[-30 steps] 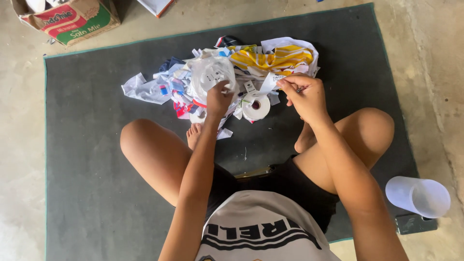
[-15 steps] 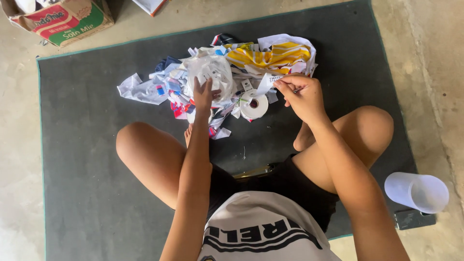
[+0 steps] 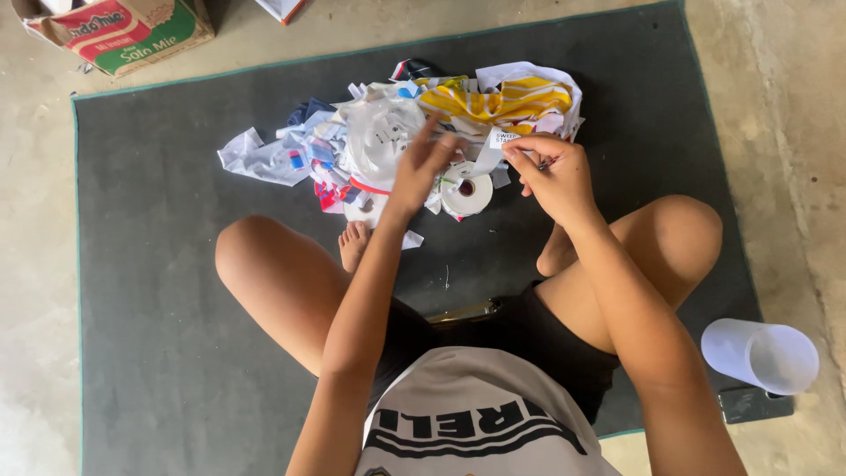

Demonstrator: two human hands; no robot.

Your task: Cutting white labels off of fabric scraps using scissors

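Broadly, item by item, largest first.

Dark grey floor mat, green-edged, laid on bare concrete; a person sits cross-legged on it.

Heap of printed fabric and plastic scraps, white, yellow, blue and red, at the far middle of the mat, in front of the person's knees.

Cardboard carton, red and green print, off the mat at the far left corner.

Translucent plastic cup, lying on its side at the mat's near right corner.

Clear plastic bag, crumpled, on the left part of the heap.

Left hand, fingers spread and open, gripping nothing, hovering over the bag and just beside the roll; blurred.

Right hand, fingers pinched closed on a small white label, held above the heap's near edge.

White tape roll, flat on the mat at the heap's near edge, between the two hands; a strip seems to run from it up to the label, though the join is unclear.

Step in hand, as judged: sorting the heap and freeing a label or strip at the right hand. The next move would call for the open hand to steady the roll or a scrap while the pinch stays firm.
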